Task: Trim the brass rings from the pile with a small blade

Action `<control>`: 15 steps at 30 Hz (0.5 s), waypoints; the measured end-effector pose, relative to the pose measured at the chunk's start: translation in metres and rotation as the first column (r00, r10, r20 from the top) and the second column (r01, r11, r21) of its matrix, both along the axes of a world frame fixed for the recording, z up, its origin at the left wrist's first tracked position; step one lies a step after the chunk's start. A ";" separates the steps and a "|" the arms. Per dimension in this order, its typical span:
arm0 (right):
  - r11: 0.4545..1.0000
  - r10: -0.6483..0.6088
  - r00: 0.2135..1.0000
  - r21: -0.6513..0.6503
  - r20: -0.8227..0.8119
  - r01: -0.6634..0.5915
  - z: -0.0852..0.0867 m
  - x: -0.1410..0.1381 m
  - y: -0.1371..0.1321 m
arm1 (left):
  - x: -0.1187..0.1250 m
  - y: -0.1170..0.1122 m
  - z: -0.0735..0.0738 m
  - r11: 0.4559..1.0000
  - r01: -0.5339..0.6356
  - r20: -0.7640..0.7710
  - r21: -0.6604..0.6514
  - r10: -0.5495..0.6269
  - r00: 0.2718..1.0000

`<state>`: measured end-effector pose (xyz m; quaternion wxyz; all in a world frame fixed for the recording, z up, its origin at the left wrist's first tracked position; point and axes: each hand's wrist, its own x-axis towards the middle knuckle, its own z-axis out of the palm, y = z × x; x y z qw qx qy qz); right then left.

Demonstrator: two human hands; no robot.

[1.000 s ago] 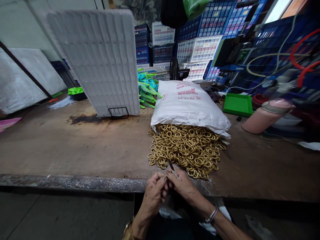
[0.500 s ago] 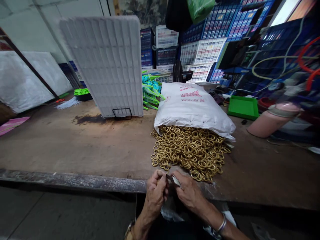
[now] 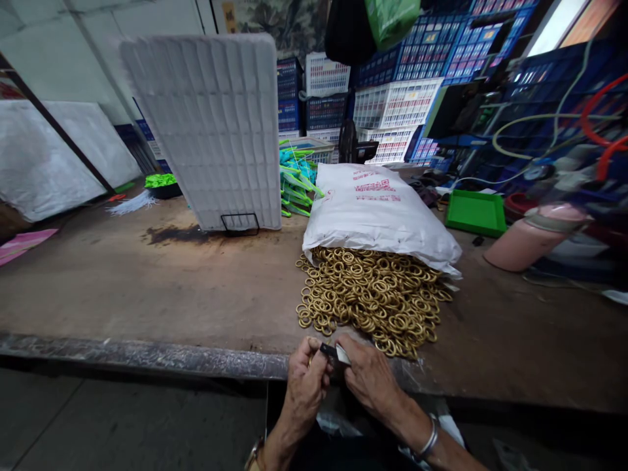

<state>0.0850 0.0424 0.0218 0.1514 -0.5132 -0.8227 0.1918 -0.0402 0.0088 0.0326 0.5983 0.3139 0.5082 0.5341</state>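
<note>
Background: blue and white plastic crates (image 3: 397, 101) are standing stacked along the far wall, with hoses and cables hanging to their right.
Tabletop: a worn brown wooden tabletop (image 3: 147, 288) is stretching across the whole view, its near edge running just under the person's hands.
Panel: a white grid panel (image 3: 210, 124) is standing upright toward the far left of the tabletop, resting in a small black wire stand.
Sack: a white sack (image 3: 377, 212) with red print is lying on its side at the middle of the tabletop, its open mouth facing the near edge.
Rings: a heap of brass rings (image 3: 373, 297) is spilling from the sack's mouth, reaching almost to the near edge, just beyond both hands.
Cylinder: a pink cylinder (image 3: 532, 235) is lying tilted near the right edge, well apart from the rings.
Tray: a green tray (image 3: 475, 212) is sitting toward the far right corner, beside the sack.
Bundles: green and teal bundles (image 3: 294, 180) are lying at the far edge, between panel and sack.
Left hand: the left hand (image 3: 305, 386) is hovering over the near edge, fingers curled tightly together against the thumb, touching the dark end of a small piece (image 3: 335, 354).
Right hand: the right hand (image 3: 370, 376) is hovering just beside the left, thumb and fingers clamping the pale end of the small piece.
Piece: it is being held between both hands above the near edge, just short of the rings; what it is cannot be told.
Bangle: a silver bangle (image 3: 428, 441) is circling the right wrist.
</note>
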 end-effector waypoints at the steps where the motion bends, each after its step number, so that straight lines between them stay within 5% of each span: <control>1: 1.000 -0.001 1.000 -0.002 0.006 0.001 0.000 0.000 0.000 | 0.000 0.000 0.000 1.000 -0.005 -0.007 0.001 0.005 1.000; 10: 0.985 0.079 0.989 -0.162 0.127 -0.058 0.005 -0.003 0.004 | -0.002 -0.003 -0.007 0.999 -0.019 -0.048 0.029 0.020 0.999; 15: 0.989 -0.025 0.963 -0.136 0.268 0.063 0.000 0.008 0.014 | -0.002 -0.014 0.005 0.995 0.066 -0.013 0.073 -0.065 0.998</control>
